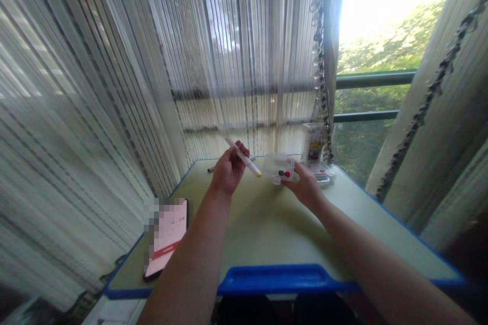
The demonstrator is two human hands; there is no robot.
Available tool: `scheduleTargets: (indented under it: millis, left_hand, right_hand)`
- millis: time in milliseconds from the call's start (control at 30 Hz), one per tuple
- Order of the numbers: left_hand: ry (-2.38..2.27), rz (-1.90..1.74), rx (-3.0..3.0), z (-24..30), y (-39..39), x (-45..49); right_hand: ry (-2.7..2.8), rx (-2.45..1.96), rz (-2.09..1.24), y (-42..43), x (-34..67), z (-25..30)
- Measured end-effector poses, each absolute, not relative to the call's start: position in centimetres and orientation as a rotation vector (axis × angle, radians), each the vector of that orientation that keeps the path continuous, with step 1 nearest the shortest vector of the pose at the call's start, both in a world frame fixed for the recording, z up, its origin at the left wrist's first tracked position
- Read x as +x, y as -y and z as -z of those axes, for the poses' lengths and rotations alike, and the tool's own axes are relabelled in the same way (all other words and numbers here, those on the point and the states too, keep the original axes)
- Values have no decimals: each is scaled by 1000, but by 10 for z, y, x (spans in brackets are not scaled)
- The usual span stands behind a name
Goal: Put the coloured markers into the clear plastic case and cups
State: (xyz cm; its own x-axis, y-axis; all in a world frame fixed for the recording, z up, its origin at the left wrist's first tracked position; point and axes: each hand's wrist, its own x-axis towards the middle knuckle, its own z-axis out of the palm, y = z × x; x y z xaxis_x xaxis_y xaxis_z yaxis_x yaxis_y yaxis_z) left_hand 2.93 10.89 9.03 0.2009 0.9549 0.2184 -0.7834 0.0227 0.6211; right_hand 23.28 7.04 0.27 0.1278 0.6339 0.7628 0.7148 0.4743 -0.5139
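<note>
My left hand (230, 168) is closed around a white marker (247, 161) with a yellow end, held at a slant above the table. In my right hand (305, 182) is a clear plastic case (278, 167), gripped at its right side and raised off the tabletop. Inside the case a green and a red marker end show at its near face. The two hands are apart, with the marker's yellow end pointing toward the case. Behind my left hand, another pen (211, 169) lies on the table, partly hidden.
A pale table (263, 233) with a blue rim and a blue front tray (276, 278) lies before me. A tablet or phone (168, 238) rests at the left edge. Clear boxes (313, 144) stand at the back right. String curtains (251, 50) hang behind, near a window.
</note>
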Motion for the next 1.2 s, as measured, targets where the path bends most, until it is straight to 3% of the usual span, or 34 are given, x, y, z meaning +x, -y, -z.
scheduleTargets:
  millis: [400,600,833,1200]
  left_hand:
    - [-325,-1491,813,-85,-99,42]
    - [-469,-1799,934,-81,-102,46]
    - [-545,-2115,1416,-66,-94,53]
    - [-784,-1981,2501,-45,-82,63]
  right_hand:
    - [1548,-1230,72,-71,234,-1]
    - [1550,-1229,78,-72,236,0]
    - [1579,-1221,115,-70,234,0]
    - [1640,-1151,111,-67,228,-4]
